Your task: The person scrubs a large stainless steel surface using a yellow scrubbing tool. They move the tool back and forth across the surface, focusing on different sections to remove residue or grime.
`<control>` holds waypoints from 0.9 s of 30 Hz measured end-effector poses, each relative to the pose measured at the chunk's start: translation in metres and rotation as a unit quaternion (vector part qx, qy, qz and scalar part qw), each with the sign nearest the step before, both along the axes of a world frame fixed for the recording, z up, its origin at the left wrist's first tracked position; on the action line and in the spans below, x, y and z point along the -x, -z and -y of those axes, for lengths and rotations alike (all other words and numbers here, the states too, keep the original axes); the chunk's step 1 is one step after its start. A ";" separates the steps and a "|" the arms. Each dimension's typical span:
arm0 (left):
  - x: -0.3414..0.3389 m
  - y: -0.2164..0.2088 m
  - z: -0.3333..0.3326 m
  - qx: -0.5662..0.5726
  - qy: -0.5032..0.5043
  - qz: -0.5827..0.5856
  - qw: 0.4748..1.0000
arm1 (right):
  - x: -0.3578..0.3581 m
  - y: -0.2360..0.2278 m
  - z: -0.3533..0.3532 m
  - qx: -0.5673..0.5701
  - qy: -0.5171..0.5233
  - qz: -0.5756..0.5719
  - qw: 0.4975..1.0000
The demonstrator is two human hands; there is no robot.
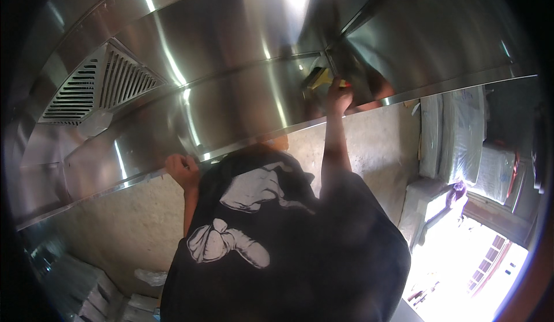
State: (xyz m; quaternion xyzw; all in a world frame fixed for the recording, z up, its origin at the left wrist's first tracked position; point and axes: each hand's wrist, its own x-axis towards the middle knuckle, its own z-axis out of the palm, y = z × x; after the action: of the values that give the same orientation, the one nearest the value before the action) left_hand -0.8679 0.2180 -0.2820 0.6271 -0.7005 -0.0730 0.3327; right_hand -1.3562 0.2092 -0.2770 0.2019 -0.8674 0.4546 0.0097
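My right hand (339, 98) is raised against the shiny steel panel (231, 100), its fingers wrapped round a small yellow tool (321, 78) with a red end. The yellow head is at the steel near an inside corner seam; its exact kind is hard to make out against the reflections. Farther left, my left hand (183, 171) is at the panel's lower steel rim (135, 179), with its fingers curled over the edge. A dark shirt with a pale print covers the middle of the view and hides part of the rim.
A slotted metal vent (95, 91) is set into the steel at the left. Behind the rim stands a beige wall (133, 212). Plastic-wrapped packages (461, 131) are stacked at the right, above a bright opening (461, 276). Boxes (75, 287) lie at the lower left.
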 end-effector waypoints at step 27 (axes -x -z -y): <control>0.016 -0.028 -0.019 0.027 -0.032 -0.073 0.996 | 0.014 0.001 0.033 -0.081 -0.190 0.050 0.977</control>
State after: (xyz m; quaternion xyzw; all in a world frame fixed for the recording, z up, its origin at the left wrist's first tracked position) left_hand -0.8841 0.2370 -0.2537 0.6332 -0.6555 -0.0893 0.4019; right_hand -1.3699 0.1758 -0.2784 0.3404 -0.8466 0.3856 -0.1365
